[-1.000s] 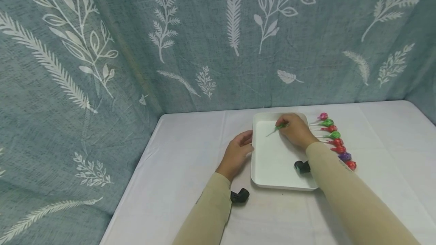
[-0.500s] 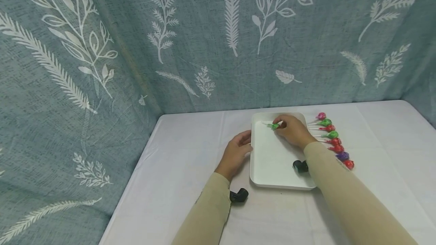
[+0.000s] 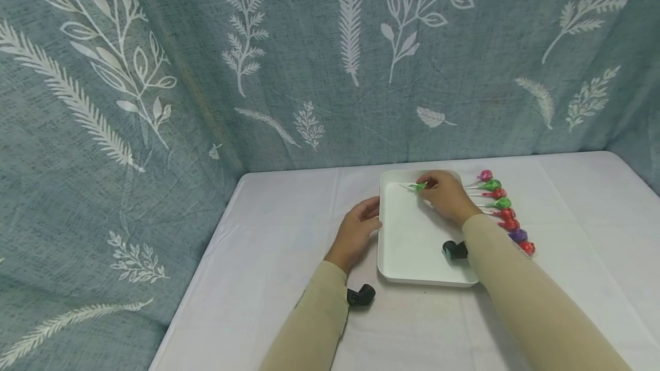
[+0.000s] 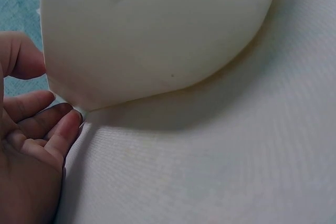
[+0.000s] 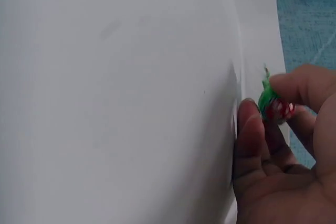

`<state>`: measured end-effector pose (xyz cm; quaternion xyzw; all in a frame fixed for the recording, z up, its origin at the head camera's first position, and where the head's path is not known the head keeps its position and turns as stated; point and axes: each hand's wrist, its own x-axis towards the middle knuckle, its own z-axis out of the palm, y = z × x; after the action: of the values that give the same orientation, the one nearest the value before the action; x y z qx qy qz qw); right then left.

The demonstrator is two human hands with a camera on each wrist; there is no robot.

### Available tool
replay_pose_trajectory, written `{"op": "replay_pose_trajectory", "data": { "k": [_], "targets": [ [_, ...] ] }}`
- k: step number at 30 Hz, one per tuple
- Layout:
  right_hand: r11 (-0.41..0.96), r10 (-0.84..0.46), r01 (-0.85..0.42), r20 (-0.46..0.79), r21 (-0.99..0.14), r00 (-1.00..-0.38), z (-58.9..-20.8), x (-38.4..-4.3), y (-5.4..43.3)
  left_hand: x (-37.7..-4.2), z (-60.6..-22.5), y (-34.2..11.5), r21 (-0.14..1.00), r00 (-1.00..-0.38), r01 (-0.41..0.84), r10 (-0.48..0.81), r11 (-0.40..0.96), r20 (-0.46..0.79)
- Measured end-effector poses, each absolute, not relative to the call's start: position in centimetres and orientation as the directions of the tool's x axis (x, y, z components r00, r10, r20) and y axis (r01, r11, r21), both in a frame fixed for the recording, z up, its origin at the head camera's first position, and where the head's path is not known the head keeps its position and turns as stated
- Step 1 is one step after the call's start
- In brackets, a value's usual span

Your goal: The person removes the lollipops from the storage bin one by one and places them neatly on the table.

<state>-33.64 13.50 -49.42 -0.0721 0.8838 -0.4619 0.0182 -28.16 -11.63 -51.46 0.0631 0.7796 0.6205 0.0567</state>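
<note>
My right hand (image 3: 446, 196) is over the far part of a white tray (image 3: 407, 239), pinching a lollipop (image 3: 416, 187) in a green wrapper by its candy end. The thin stick points left. From the right wrist, the wrapper of the lollipop (image 5: 270, 100) shows green and red, between thumb and fingers near the tray's far wall. My left hand (image 3: 356, 233) rests against the left outer side of the tray. In the left wrist view the thumb and loosely bent fingertips of my left hand (image 4: 39, 135) touch the outer wall of the tray (image 4: 147, 35).
Several wrapped lollipops (image 3: 502, 203) lie in a slanting row along the tray's right side, sticks toward it. They are pink, green, red and purple. A white cloth covers the table (image 3: 289, 233). Patterned blue-green curtains (image 3: 309, 62) hang behind and at the left.
My right hand has turned the green lollipop: its stick pointed down-left and now lies nearly level toward the left. Since half a second ago it has shifted slightly right. My left hand stays put.
</note>
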Motion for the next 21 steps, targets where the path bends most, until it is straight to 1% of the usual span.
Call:
{"op": "replay_pose_trajectory", "data": {
  "k": [9, 16, 21],
  "targets": [
    [0.526, -0.108, -0.089, 0.037, -0.846, -0.993, -49.2, -33.7, 13.4, -28.1, -51.3, -11.5, 0.977, -0.985, 0.040, 0.172, 0.208, 0.003],
    [0.443, -0.070, -0.120, 0.099, -0.888, -0.993, -48.6, -33.5, 13.5, -28.1, -51.5, -11.5, 0.977, -0.986, 0.029, 0.165, 0.210, -0.006],
    [0.409, -0.051, -0.134, 0.124, -0.903, -0.991, -48.2, -33.0, 13.7, -28.1, -51.8, -11.6, 0.978, -0.987, 0.034, 0.162, 0.205, 0.001]
  ]
}}
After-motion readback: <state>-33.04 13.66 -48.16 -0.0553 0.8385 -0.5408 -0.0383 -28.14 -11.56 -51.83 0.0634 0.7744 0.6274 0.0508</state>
